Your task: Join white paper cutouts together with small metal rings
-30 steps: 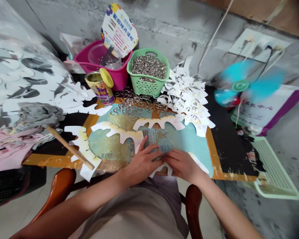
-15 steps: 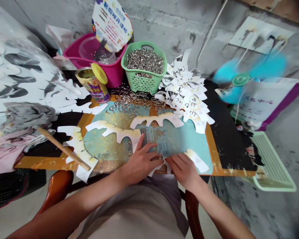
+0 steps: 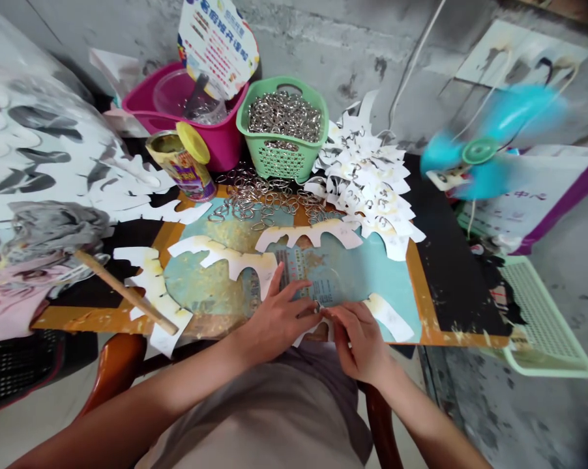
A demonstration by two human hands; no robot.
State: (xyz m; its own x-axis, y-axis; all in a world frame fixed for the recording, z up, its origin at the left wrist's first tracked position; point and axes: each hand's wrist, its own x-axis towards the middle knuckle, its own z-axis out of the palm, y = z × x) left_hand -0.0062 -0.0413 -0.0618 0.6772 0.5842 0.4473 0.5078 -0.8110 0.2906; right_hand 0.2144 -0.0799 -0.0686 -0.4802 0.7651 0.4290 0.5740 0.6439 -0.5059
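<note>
A white scalloped cut-out strip (image 3: 301, 339) lies at the table's front edge, mostly hidden by my hands. My left hand (image 3: 279, 322) rests over it, outer fingers spread on the table, thumb and forefinger closed on the strip's edge. My right hand (image 3: 360, 339) pinches at the same spot, fingertips close to the left ones. A small shiny bit, perhaps a metal ring, shows between the fingertips. Another white end (image 3: 392, 319) emerges right of my right hand; I cannot tell whether it is the same strip. Similar strips (image 3: 242, 257) with yellowish edges lie beyond my hands.
Loose metal rings (image 3: 264, 202) lie before a green basket (image 3: 279, 163) full of rings. A pile of white pieces (image 3: 372, 189) stands right of it. A tin can (image 3: 184, 169), a pink basket (image 3: 225, 143), a wooden stick (image 3: 128, 293) and a spinning blue fan (image 3: 480, 153) surround the workspace.
My right hand has turned and curled from a flatter pose into a pinch, with its thumb now visible below. My left hand has barely moved. The view has shifted slightly.
</note>
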